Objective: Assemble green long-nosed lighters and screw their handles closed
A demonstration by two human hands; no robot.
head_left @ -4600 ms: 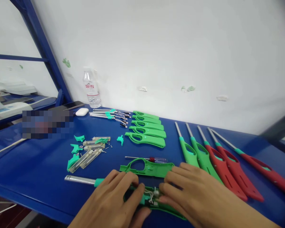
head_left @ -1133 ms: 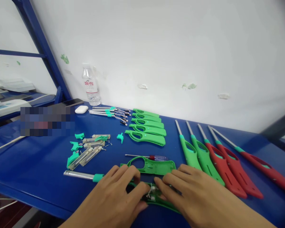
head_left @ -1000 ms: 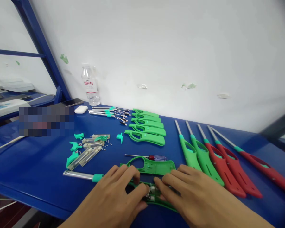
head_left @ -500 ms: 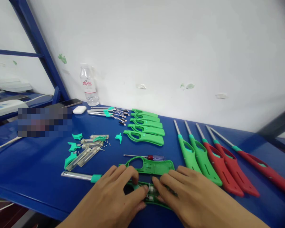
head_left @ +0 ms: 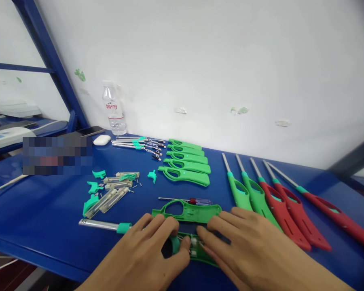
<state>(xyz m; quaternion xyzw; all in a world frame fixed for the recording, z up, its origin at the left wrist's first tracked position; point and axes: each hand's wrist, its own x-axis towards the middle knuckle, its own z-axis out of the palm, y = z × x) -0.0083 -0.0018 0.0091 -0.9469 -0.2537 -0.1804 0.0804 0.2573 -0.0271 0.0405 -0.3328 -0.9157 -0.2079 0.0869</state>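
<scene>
A partly assembled green gas lighter (head_left: 101, 225) lies before me, its metal tube pointing left and its lower casing half open upward. My left hand (head_left: 151, 250) grips it by the trigger area, thumb and index finger pressing at the white parts and wires inside. My right hand (head_left: 242, 240) is closed over the casing's right end, fingertips by the gas tank's valve; the tank is mostly hidden under the hand. Just beyond my fingers rests the matching green casing half (head_left: 197, 212), hollow side up. A screwdriver (head_left: 200, 201) with a clear purple-red handle lies behind it.
Several green casings (head_left: 186, 179) are lined up near the wall, beside metal tubes with wires (head_left: 136, 144). Clear tanks (head_left: 101, 203) and teal triggers (head_left: 93, 187) lie left. Whole green and red lighters (head_left: 285, 216) lie right. A water bottle (head_left: 113, 109) stands at the back.
My right hand has shifted slightly up and to the right over the casing. My left thumb has moved a little, showing more of the teal trigger. Both hands stay on the lighter.
</scene>
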